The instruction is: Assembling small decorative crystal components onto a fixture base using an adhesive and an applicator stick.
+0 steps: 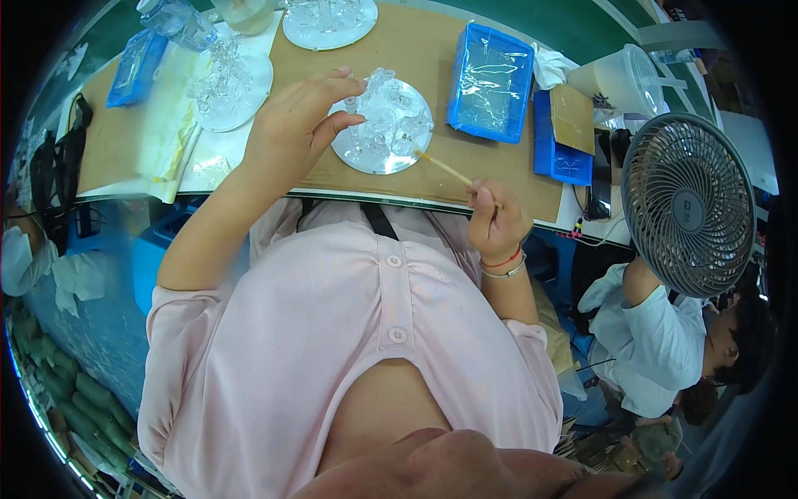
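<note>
A round white plate [384,165] near the table's front edge bears several small clear, glassy pieces [384,125]. My left hand [303,116] reaches over the plate's left side, thumb and fingers apart, close to the clear pieces. Whether it touches one of them, I cannot tell. Between the thumb and fingers of my right hand [497,218] is a thin wooden stick [447,169]. It slants up and left, its tip at the plate's lower right rim by a clear piece. What the tip is like is too small to make out.
More clear pieces lie on white plates at the left [249,108] and back [328,37]. A blue tray [490,83] lies right of the middle plate, with a blue box [569,162] beyond it. A grey fan [688,208] stands at the right, near a seated person [657,333].
</note>
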### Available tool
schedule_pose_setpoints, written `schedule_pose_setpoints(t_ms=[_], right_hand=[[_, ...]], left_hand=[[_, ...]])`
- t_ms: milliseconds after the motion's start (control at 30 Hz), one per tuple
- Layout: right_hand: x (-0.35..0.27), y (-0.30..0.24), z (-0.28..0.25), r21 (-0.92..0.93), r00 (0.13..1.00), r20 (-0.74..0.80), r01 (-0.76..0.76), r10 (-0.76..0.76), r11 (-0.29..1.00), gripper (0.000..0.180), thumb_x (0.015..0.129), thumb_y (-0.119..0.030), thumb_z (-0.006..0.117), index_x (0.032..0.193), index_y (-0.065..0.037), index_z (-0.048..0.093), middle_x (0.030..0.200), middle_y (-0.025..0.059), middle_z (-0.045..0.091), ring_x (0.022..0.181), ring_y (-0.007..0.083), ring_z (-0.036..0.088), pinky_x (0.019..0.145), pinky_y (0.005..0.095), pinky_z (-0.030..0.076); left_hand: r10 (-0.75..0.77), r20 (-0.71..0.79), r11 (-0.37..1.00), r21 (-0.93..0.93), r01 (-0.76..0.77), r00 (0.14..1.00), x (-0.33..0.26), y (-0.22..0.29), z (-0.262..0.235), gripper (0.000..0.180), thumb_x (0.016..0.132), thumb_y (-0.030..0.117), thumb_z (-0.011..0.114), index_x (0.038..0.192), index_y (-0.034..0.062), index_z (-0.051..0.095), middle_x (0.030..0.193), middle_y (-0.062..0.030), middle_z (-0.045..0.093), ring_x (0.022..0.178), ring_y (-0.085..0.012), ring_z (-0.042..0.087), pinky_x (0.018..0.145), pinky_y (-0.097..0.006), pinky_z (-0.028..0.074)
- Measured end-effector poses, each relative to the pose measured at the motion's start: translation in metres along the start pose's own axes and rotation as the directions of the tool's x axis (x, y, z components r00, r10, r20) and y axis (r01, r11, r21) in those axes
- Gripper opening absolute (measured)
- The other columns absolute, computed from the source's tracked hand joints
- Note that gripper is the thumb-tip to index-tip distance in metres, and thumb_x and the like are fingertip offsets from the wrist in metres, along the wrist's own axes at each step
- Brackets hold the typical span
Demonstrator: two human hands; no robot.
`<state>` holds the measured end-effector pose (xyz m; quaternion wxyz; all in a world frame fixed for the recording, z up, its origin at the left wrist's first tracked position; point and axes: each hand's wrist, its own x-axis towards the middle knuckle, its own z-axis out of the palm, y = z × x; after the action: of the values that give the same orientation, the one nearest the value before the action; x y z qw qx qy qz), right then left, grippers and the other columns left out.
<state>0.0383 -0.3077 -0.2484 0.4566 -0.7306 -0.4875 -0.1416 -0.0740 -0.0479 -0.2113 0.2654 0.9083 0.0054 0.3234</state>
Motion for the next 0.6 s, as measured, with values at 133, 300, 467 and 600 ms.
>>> schedule_pose_setpoints(t_ms=[133, 300, 467, 600], right_hand=[[0.001, -0.01, 0.001, 0.068, 0.998, 0.029, 0.049, -0.051, 0.996, 0.008, 0.092, -0.005, 0.053, 0.089, 0.0, 0.058, 0.067, 0.0103, 0.062, 0.055, 0.0172, 0.059, 0.051, 0.0273, 0.046], [0.002, -0.011, 0.012, 0.137, 0.994, 0.065, 0.081, -0.09, 0.987, 0.005, 0.09, -0.003, 0.054, 0.089, 0.0, 0.058, 0.069, 0.0112, 0.062, 0.056, 0.0208, 0.06, 0.052, 0.0291, 0.047], [0.004, -0.005, 0.019, 0.103, 0.97, 0.075, 0.222, -0.23, 0.97, 0.006, 0.09, -0.001, 0.053, 0.094, 0.0, 0.057, 0.075, 0.0128, 0.063, 0.059, 0.0217, 0.061, 0.054, 0.0294, 0.048], [-0.008, 0.007, 0.01, 0.203, 0.995, 0.034, 0.088, -0.097, 0.975, 0.007, 0.091, -0.002, 0.053, 0.096, 0.0, 0.056, 0.076, 0.0135, 0.063, 0.059, 0.0205, 0.061, 0.054, 0.0284, 0.048]], left_hand=[[0.001, -0.052, 1.0, 0.025, 0.001, 0.999, -0.003, 0.002, 0.005, 0.033, 0.072, 0.01, 0.076, 0.103, 0.0097, 0.063, 0.102, -0.0052, 0.068, 0.096, -0.0229, 0.065, 0.071, -0.032, 0.052], [0.013, -0.069, 0.998, 0.062, -0.009, 0.998, -0.002, 0.008, 0.008, 0.031, 0.073, 0.01, 0.075, 0.102, 0.009, 0.063, 0.101, -0.0041, 0.069, 0.101, -0.0234, 0.065, 0.073, -0.032, 0.052], [0.037, -0.12, 0.991, 0.136, -0.02, 0.992, -0.002, 0.004, 0.014, 0.029, 0.075, 0.012, 0.074, 0.101, 0.0088, 0.063, 0.101, -0.0028, 0.068, 0.104, -0.0242, 0.064, 0.078, -0.033, 0.052], [0.022, -0.132, 0.991, 0.134, -0.004, 0.991, -0.001, 0.006, 0.019, 0.029, 0.076, 0.014, 0.074, 0.102, 0.0089, 0.063, 0.101, -0.0022, 0.068, 0.104, -0.025, 0.063, 0.083, -0.035, 0.051]])
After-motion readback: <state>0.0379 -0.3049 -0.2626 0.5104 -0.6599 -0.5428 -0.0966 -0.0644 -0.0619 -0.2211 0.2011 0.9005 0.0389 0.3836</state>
